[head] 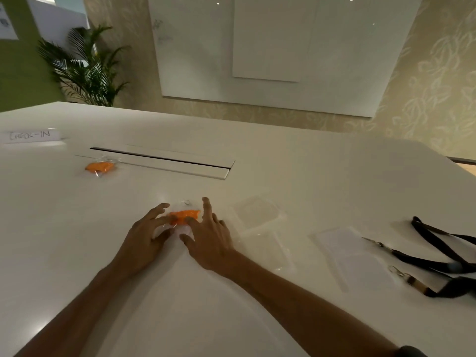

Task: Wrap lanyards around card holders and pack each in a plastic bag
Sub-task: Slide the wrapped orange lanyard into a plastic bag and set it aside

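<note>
We press both hands flat on the tabletop [257, 155], left hand [144, 235] and right hand [211, 238], fingers spread over an orange lanyard bundle [184, 216] in clear plastic. A packed bag [100, 166] lies far left; black lanyards [438, 256] lie right.

An orange lanyard bundle [184, 216] inside a clear plastic bag [180, 229] is pressed flat on the white counter [283, 171]. A second bagged orange bundle [100, 166] is placed far to the left. Two empty clear bags [260, 215] are laid flat at the right, near a card holder [342, 247] and black lanyards [438, 256].
</note>
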Demonstrator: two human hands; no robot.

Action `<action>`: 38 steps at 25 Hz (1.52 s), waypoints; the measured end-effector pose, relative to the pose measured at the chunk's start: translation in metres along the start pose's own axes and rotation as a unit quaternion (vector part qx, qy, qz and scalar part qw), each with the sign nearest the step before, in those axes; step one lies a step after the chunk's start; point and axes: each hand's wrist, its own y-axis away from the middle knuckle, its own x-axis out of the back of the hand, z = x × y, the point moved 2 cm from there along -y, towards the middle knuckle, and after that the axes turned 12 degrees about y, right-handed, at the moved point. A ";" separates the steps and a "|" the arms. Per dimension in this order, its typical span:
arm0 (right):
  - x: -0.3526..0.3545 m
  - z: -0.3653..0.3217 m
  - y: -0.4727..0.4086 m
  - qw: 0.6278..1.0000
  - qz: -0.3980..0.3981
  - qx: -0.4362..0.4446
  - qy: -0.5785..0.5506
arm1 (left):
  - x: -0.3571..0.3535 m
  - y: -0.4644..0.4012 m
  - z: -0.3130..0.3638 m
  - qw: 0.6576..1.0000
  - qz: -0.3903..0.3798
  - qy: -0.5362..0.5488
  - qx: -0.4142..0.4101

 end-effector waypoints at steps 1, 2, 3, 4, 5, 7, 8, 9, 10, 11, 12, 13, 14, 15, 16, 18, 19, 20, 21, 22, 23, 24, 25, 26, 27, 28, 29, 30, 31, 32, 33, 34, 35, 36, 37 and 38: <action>-0.005 -0.004 -0.006 0.999 0.020 0.006 0.028 | 0.004 -0.003 -0.008 0.999 -0.013 -0.033 0.012; -0.012 -0.008 -0.014 0.998 0.037 0.017 0.052 | 0.009 -0.005 -0.017 0.998 -0.025 -0.053 0.020; -0.017 -0.010 -0.021 0.995 0.050 0.029 0.075 | 0.014 -0.007 -0.023 0.997 -0.041 -0.063 0.025; -0.023 -0.013 -0.029 0.993 0.056 0.041 0.098 | 0.019 -0.010 -0.030 0.996 -0.053 -0.067 0.026; -0.027 -0.017 -0.037 0.990 0.057 0.051 0.117 | 0.024 -0.013 -0.036 0.995 -0.060 -0.072 0.028; -0.035 -0.029 -0.055 0.989 0.040 0.056 0.128 | 0.034 -0.018 -0.054 0.994 -0.067 -0.080 0.043; -0.038 -0.035 -0.063 0.990 0.028 0.055 0.129 | 0.039 -0.021 -0.065 0.993 -0.066 -0.086 0.047; -0.041 -0.040 -0.071 0.990 0.018 0.055 0.130 | 0.044 -0.024 -0.073 0.992 -0.064 -0.096 0.049; -0.044 -0.046 -0.080 0.990 0.013 0.056 0.132 | 0.049 -0.027 -0.081 0.991 -0.060 -0.106 0.049; -0.046 -0.051 -0.088 0.990 0.011 0.056 0.133 | 0.054 -0.031 -0.087 0.991 -0.056 -0.115 0.049; -0.049 -0.056 -0.097 0.990 0.010 0.057 0.132 | 0.059 -0.035 -0.092 0.990 -0.051 -0.120 0.049; -0.051 -0.060 -0.106 0.990 0.011 0.056 0.131 | 0.064 -0.039 -0.095 0.990 -0.048 -0.124 0.052; -0.054 -0.065 -0.114 0.990 0.011 0.054 0.129 | 0.068 -0.043 -0.098 0.990 -0.043 -0.125 0.053; -0.057 -0.069 -0.123 0.991 0.009 0.051 0.127 | 0.072 -0.047 -0.102 0.990 -0.039 -0.125 0.055; -0.060 -0.074 -0.130 0.991 0.005 0.049 0.126 | 0.075 -0.051 -0.106 0.990 -0.034 -0.124 0.055; -0.066 -0.084 -0.146 0.991 -0.003 0.052 0.125 | 0.082 -0.058 -0.118 0.989 -0.022 -0.136 0.055; -0.068 -0.087 -0.154 0.991 -0.005 0.051 0.122 | 0.084 -0.062 -0.123 0.988 -0.018 -0.143 0.054; -0.070 -0.090 -0.162 0.992 -0.005 0.051 0.119 | 0.087 -0.066 -0.129 0.988 -0.013 -0.146 0.053; -0.073 -0.092 -0.169 0.992 -0.004 0.050 0.116 | 0.089 -0.069 -0.134 0.988 -0.009 -0.147 0.055; -0.076 -0.095 -0.177 0.992 -0.002 0.049 0.115 | 0.090 -0.073 -0.140 0.988 -0.005 -0.145 0.058; -0.080 -0.098 -0.184 0.992 -0.001 0.047 0.116 | 0.092 -0.077 -0.144 0.987 -0.001 -0.147 0.059; -0.084 -0.101 -0.192 0.992 -0.003 0.046 0.117 | 0.094 -0.081 -0.150 0.987 0.005 -0.152 0.058; -0.088 -0.105 -0.200 0.992 -0.006 0.044 0.115 | 0.095 -0.086 -0.156 0.985 0.012 -0.160 0.061; -0.091 -0.107 -0.208 0.993 -0.009 0.042 0.110 | 0.097 -0.091 -0.162 0.984 0.021 -0.164 0.064; -0.095 -0.110 -0.217 0.994 -0.012 0.041 0.105 | 0.099 -0.097 -0.168 0.983 0.030 -0.166 0.068; -0.098 -0.113 -0.226 0.994 -0.014 0.041 0.102 | 0.101 -0.102 -0.173 0.983 0.039 -0.167 0.068; -0.102 -0.115 -0.234 0.994 -0.016 0.042 0.102 | 0.102 -0.107 -0.178 0.982 0.047 -0.167 0.070; -0.105 -0.116 -0.241 0.994 -0.016 0.043 0.101 | 0.104 -0.111 -0.183 0.982 0.054 -0.167 0.070; -0.107 -0.118 -0.248 0.994 -0.017 0.044 0.099 | 0.105 -0.115 -0.187 0.982 0.058 -0.167 0.072; -0.109 -0.119 -0.254 0.994 -0.019 0.046 0.096 | 0.106 -0.118 -0.193 0.981 0.061 -0.166 0.075; -0.110 -0.121 -0.261 0.994 -0.019 0.046 0.093 | 0.108 -0.122 -0.199 0.981 0.064 -0.164 0.077; -0.111 -0.122 -0.266 0.995 -0.019 0.046 0.091 | 0.110 -0.126 -0.204 0.982 0.066 -0.160 0.080; -0.111 -0.122 -0.271 0.995 -0.016 0.047 0.087 | 0.111 -0.129 -0.208 0.981 0.069 -0.160 0.083; -0.110 -0.123 -0.274 0.996 -0.010 0.046 0.080 | 0.113 -0.133 -0.213 0.980 0.074 -0.164 0.082; -0.109 -0.123 -0.277 0.997 -0.003 0.045 0.069 | 0.114 -0.136 -0.216 0.979 0.075 -0.170 0.082; -0.109 -0.122 -0.279 0.997 0.002 0.044 0.058 | 0.115 -0.137 -0.218 0.979 0.075 -0.173 0.079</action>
